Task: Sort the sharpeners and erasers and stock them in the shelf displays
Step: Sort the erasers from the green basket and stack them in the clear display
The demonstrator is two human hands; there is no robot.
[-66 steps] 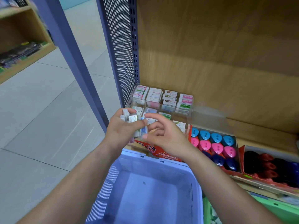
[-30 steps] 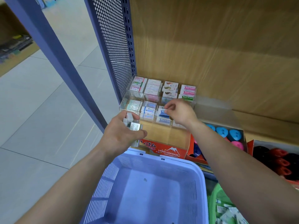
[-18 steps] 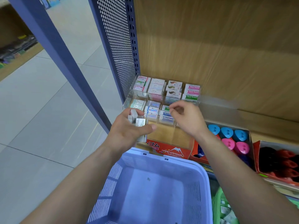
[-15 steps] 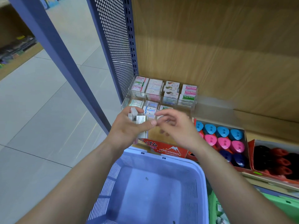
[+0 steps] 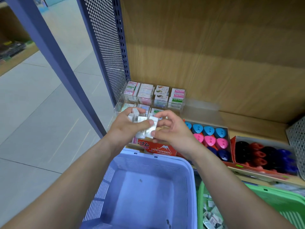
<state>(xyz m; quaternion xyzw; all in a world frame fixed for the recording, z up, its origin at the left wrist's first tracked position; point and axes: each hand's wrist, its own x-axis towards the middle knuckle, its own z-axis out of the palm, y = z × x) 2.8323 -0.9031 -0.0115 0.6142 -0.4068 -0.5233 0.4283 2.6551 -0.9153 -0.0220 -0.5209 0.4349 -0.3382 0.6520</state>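
Just over the basket's (image 5: 145, 166) far rim, my left hand (image 5: 128, 129) clutches a stack of erasers (image 5: 137, 119). My right hand (image 5: 170, 131) pinches one eraser (image 5: 152, 128) off it, long side tilted upright. Farther past the basket, the clear display (image 5: 119, 105) waits straight ahead, nearer my right hand, I'd say.

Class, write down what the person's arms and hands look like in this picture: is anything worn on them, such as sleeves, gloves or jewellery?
Both arms are bare as far as the picture shows them: no sleeve reaches the left forearm or the right forearm. The left hand and right hand are ungloved. No watch, bracelet or ring shows on the parts in view.
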